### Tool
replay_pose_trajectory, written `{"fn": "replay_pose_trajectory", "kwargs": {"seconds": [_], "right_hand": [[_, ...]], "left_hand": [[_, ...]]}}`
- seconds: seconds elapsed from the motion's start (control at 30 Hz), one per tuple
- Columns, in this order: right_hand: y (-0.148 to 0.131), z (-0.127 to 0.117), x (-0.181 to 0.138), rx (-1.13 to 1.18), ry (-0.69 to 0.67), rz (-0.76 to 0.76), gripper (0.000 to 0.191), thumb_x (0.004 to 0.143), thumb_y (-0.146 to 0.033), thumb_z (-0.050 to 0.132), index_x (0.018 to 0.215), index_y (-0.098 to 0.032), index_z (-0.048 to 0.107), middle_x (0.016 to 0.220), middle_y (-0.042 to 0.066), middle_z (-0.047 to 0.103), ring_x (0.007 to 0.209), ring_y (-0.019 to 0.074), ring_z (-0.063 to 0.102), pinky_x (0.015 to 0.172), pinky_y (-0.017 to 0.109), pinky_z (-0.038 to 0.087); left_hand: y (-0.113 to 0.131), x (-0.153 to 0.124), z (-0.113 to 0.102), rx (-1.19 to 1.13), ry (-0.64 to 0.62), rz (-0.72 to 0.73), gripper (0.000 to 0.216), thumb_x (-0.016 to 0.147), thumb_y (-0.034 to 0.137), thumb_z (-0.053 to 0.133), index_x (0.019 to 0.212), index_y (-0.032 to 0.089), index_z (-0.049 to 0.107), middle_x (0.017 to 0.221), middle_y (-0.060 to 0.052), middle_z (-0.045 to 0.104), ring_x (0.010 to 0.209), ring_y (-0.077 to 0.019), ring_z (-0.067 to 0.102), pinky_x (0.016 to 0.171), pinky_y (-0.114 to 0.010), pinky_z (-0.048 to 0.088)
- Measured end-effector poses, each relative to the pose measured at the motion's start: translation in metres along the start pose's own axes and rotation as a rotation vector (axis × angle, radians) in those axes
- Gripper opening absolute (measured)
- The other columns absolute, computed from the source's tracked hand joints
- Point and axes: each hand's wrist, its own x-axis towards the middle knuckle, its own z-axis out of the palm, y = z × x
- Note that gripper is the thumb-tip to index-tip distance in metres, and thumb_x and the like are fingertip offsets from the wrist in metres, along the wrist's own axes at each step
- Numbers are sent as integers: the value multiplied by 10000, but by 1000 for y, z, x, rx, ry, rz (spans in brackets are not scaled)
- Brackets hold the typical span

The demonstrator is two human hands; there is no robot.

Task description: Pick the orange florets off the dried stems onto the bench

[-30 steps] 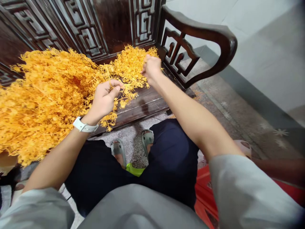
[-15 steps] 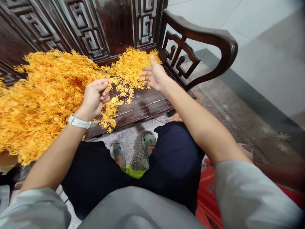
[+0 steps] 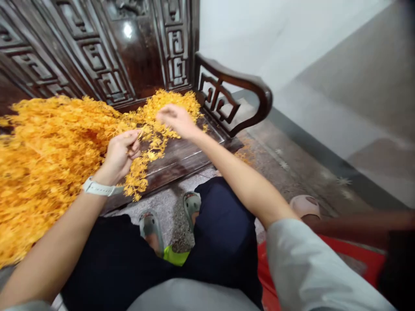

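My left hand [image 3: 121,153] is closed in a pinch on a thin stem of an orange-yellow artificial plant strand. Loose parts of the strand [image 3: 138,172] hang past the fingers and over the front edge of the bench seat. On the left, a large heap of the same orange-yellow plastic foliage [image 3: 55,160] spreads across the bench. A smaller pile [image 3: 181,99] lies at the seat's right end. My right hand [image 3: 178,121] hovers in front of that pile, its fingers smeared by motion, so their grip does not show.
The dark wooden bench [image 3: 171,168] has a carved lattice back and a curved armrest [image 3: 256,88] on the right. Orange bits [image 3: 248,151] litter the floor beside it. A red plastic stool or chair [image 3: 350,255] and another person's foot [image 3: 304,206] are at lower right.
The view has shifted rightward. My right hand has moved left, nearer to my left hand, and its spread fingers are now blurred. The left hand keeps its pinch on the stem.
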Motion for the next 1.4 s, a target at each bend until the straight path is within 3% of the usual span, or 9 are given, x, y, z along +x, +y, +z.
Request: {"fn": "replay_pose_trajectory", "kwargs": {"seconds": [0.1, 0.23, 0.37, 0.43, 0.53, 0.67, 0.9, 1.1, 1.4], "right_hand": [[-6, 12, -7, -357, -221, -304, 311, 907, -313, 844, 1153, -199, 691, 1115, 60, 722, 1034, 210, 638, 956, 316, 517], [-2, 17, -10, -470, -254, -382, 141, 1046, -290, 685, 1139, -195, 731, 1113, 68, 751, 1056, 214, 658, 1010, 330, 481], [-11, 19, -14, -191, -242, -284, 89, 1015, -258, 728, 1029, -213, 803, 1048, 31, 787, 983, 177, 685, 955, 291, 499], [-18, 21, -15, 26, -139, -167, 122, 1026, -259, 699, 999, -225, 813, 943, 1, 771, 823, 136, 670, 825, 253, 514], [-24, 22, -12, 307, 60, 6, 149, 1017, -271, 689, 925, -212, 791, 741, -35, 683, 602, 96, 579, 612, 215, 458], [-18, 27, -6, 506, 169, 168, 173, 965, -217, 720, 798, -173, 731, 614, -48, 623, 498, 73, 537, 518, 192, 415], [-13, 48, -5, 591, 245, 254, 103, 938, -181, 710, 840, -153, 721, 619, -33, 659, 500, 86, 607, 534, 197, 506], [-16, 54, -6, 550, 249, 316, 164, 957, -144, 631, 807, -148, 697, 565, -32, 635, 448, 86, 596, 448, 183, 472], [-20, 58, -12, 503, 255, 291, 113, 938, -140, 643, 830, -166, 663, 568, -48, 628, 434, 85, 582, 428, 187, 446]], "left_hand": [[3, -1, 2, -42, -60, -53, 110, 868, 178, 725, 966, 128, 722, 473, 74, 404, 416, -54, 239, 427, -165, 230], [8, -3, 9, -12, -105, -61, 169, 912, 266, 754, 824, 151, 668, 448, 79, 355, 394, -46, 226, 410, -161, 233], [8, -1, 9, 43, -30, -5, 252, 886, 315, 832, 797, 171, 645, 456, 109, 307, 380, -32, 198, 402, -153, 213], [6, 2, 5, 88, 13, 5, 235, 825, 299, 862, 801, 168, 668, 469, 108, 315, 375, -28, 203, 397, -156, 202], [2, 4, 4, 133, -27, -18, 268, 778, 348, 880, 767, 161, 688, 471, 92, 326, 380, -36, 208, 400, -182, 183], [-2, 1, 11, 229, -63, 46, 357, 749, 473, 900, 762, 165, 718, 497, 74, 343, 427, -58, 216, 442, -218, 165], [0, -9, 15, 667, -85, 419, 373, 923, 514, 725, 747, 185, 722, 672, -19, 602, 631, -170, 481, 597, -293, 348], [-2, -19, 11, 765, -27, 465, 340, 968, 487, 674, 790, 204, 737, 625, 6, 542, 573, -163, 430, 597, -309, 313], [1, -24, 8, 703, -129, 480, 372, 967, 500, 667, 760, 190, 674, 689, -9, 583, 642, -166, 470, 647, -310, 362]]}}
